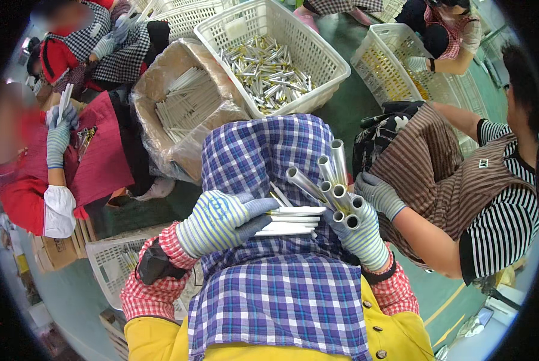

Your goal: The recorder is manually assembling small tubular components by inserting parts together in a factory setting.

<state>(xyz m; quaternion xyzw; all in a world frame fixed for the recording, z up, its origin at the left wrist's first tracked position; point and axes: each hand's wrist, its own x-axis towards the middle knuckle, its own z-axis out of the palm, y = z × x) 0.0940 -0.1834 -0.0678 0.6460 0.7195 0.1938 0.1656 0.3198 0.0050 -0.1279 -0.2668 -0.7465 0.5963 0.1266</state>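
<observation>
My left hand (221, 219), in a striped knit glove, grips a flat bunch of white sticks (290, 219) that point right. My right hand (361, 233), gloved the same way, is closed around a bundle of several silver metal tubes (332, 183) whose open ends face up. Both hands meet above my lap, which is covered by a blue and purple checked apron (263, 150). The sticks' tips touch the tube bundle.
A white basket (323, 54) of silver and gold tubes stands ahead. Beside it a plastic-lined box (161, 78) holds white sticks. Another basket (396, 66) is at the right. A person in a striped apron (450, 174) sits close on my right, others on the left.
</observation>
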